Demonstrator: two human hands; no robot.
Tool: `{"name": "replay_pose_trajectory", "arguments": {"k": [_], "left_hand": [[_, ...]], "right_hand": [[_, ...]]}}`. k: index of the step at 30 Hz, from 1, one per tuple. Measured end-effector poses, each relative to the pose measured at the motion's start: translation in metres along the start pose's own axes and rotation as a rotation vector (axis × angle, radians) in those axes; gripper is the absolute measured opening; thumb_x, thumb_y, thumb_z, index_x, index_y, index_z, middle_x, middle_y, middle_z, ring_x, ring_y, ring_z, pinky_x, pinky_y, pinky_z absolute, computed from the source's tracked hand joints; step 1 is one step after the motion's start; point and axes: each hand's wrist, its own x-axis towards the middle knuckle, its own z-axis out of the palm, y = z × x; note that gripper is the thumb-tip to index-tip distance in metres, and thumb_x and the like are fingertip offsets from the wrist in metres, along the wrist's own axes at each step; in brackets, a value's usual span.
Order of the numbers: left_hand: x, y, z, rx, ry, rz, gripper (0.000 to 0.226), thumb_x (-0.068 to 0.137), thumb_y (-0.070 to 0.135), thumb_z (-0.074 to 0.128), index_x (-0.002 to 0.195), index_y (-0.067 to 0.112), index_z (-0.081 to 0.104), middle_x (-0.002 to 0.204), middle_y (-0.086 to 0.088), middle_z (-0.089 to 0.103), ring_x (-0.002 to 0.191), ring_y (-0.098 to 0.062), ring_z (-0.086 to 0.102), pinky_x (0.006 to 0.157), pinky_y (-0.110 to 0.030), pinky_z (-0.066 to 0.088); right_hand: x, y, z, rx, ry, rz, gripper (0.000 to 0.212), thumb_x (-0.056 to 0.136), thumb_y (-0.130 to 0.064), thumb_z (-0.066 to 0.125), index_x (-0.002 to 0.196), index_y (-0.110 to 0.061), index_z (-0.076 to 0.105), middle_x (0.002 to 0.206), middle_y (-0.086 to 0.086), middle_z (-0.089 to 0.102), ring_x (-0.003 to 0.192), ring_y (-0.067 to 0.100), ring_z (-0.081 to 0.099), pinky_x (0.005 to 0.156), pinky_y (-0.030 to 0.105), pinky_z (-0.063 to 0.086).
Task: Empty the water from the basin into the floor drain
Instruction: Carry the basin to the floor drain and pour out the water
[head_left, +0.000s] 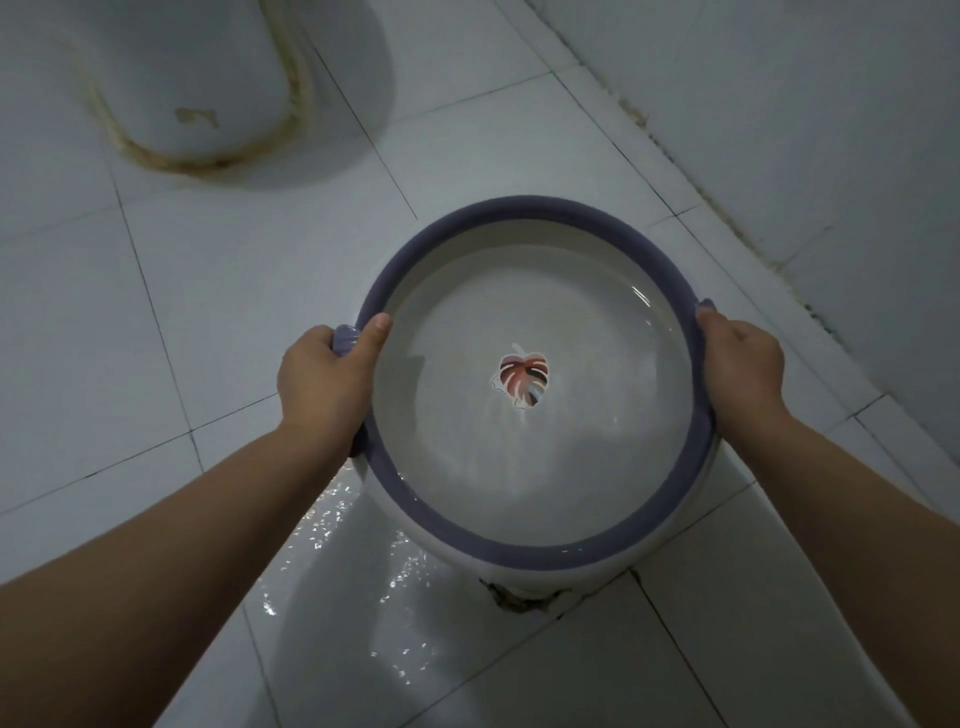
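A round white basin with a purple rim (519, 205) is held above the tiled floor, tilted toward me. Clear water lies inside over a red leaf print (523, 382) on its bottom. My left hand (324, 382) grips the left rim at a small purple handle, thumb over the edge. My right hand (740, 364) grips the right rim. Water spills over the near edge and runs across the floor tiles (358, 561) below. The floor drain is not visible; a cracked, dirty spot (511, 597) shows just under the basin's near side.
A white toilet base (171, 88) with a stained seal stands at the upper left. A tiled wall (831, 130) runs diagonally along the right, meeting the floor in a grimy joint. Grey floor tiles spread to the left.
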Motion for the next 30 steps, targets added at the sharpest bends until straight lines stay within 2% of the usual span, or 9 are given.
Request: {"name": "replay_pose_trajectory", "arguments": {"k": [4, 7, 10, 14, 18, 22, 26, 30], "left_hand": [[0.0002, -0.0004, 0.0003, 0.020, 0.002, 0.009, 0.043, 0.084, 0.047, 0.057, 0.080, 0.004, 0.054, 0.083, -0.021, 0.061, 0.079, -0.034, 0.060, 0.081, -0.050, 0.053], [-0.0003, -0.0012, -0.0007, 0.006, 0.002, 0.009, 0.040, 0.084, 0.046, 0.057, 0.076, 0.007, 0.053, 0.078, -0.015, 0.059, 0.078, -0.030, 0.059, 0.077, -0.045, 0.052], [-0.0004, -0.0027, -0.0017, 0.000, -0.003, 0.005, 0.039, 0.084, 0.045, 0.057, 0.075, 0.008, 0.052, 0.076, -0.012, 0.057, 0.076, -0.027, 0.057, 0.076, -0.044, 0.051], [0.0003, -0.0039, -0.0028, -0.008, -0.004, 0.004, 0.038, 0.082, 0.046, 0.058, 0.064, 0.014, 0.047, 0.071, -0.009, 0.054, 0.074, -0.027, 0.055, 0.075, -0.045, 0.051], [0.0005, -0.0046, -0.0028, -0.015, -0.004, 0.002, 0.040, 0.082, 0.047, 0.058, 0.065, 0.012, 0.047, 0.068, -0.007, 0.053, 0.073, -0.027, 0.054, 0.074, -0.044, 0.050], [0.0004, -0.0037, -0.0028, -0.013, -0.010, -0.001, 0.042, 0.082, 0.048, 0.058, 0.064, 0.011, 0.046, 0.066, -0.007, 0.052, 0.072, -0.028, 0.054, 0.072, -0.043, 0.049], [0.0002, -0.0027, -0.0043, -0.010, -0.006, 0.001, 0.039, 0.082, 0.047, 0.058, 0.063, 0.015, 0.045, 0.069, -0.007, 0.053, 0.074, -0.028, 0.055, 0.080, -0.048, 0.051], [0.0006, -0.0037, -0.0048, -0.014, -0.003, 0.013, 0.039, 0.082, 0.047, 0.059, 0.060, 0.017, 0.043, 0.065, -0.005, 0.051, 0.072, -0.027, 0.054, 0.078, -0.047, 0.051]], "right_hand": [[-0.0014, 0.0009, 0.0006, -0.011, 0.002, -0.010, 0.048, 0.084, -0.049, 0.049, 0.054, -0.011, 0.043, 0.055, 0.004, 0.043, 0.052, 0.018, 0.042, 0.050, 0.029, 0.033], [-0.0038, -0.0002, 0.0010, -0.011, 0.006, -0.015, 0.049, 0.084, -0.049, 0.048, 0.049, -0.017, 0.036, 0.050, 0.000, 0.038, 0.047, 0.015, 0.037, 0.046, 0.028, 0.029], [-0.0041, -0.0016, 0.0004, -0.020, 0.008, -0.007, 0.049, 0.084, -0.049, 0.049, 0.049, -0.017, 0.037, 0.051, 0.000, 0.040, 0.047, 0.015, 0.039, 0.046, 0.028, 0.030], [-0.0025, -0.0021, -0.0002, -0.023, 0.007, 0.005, 0.046, 0.082, -0.051, 0.048, 0.053, -0.015, 0.040, 0.054, 0.002, 0.042, 0.052, 0.018, 0.042, 0.050, 0.030, 0.033], [-0.0018, -0.0027, -0.0012, -0.015, -0.004, 0.000, 0.044, 0.081, -0.051, 0.049, 0.059, -0.014, 0.043, 0.055, 0.002, 0.040, 0.052, 0.018, 0.040, 0.051, 0.029, 0.032], [-0.0018, -0.0039, -0.0016, -0.014, -0.003, -0.005, 0.045, 0.082, -0.049, 0.049, 0.054, -0.015, 0.040, 0.054, 0.002, 0.039, 0.051, 0.018, 0.039, 0.050, 0.030, 0.031], [-0.0023, -0.0046, -0.0013, -0.022, -0.002, -0.019, 0.045, 0.083, -0.049, 0.048, 0.059, -0.011, 0.043, 0.054, 0.002, 0.038, 0.050, 0.017, 0.038, 0.050, 0.030, 0.030], [-0.0026, -0.0043, -0.0008, -0.036, 0.001, -0.015, 0.047, 0.083, -0.050, 0.047, 0.055, -0.013, 0.042, 0.053, 0.002, 0.039, 0.049, 0.016, 0.039, 0.048, 0.029, 0.031]]}}
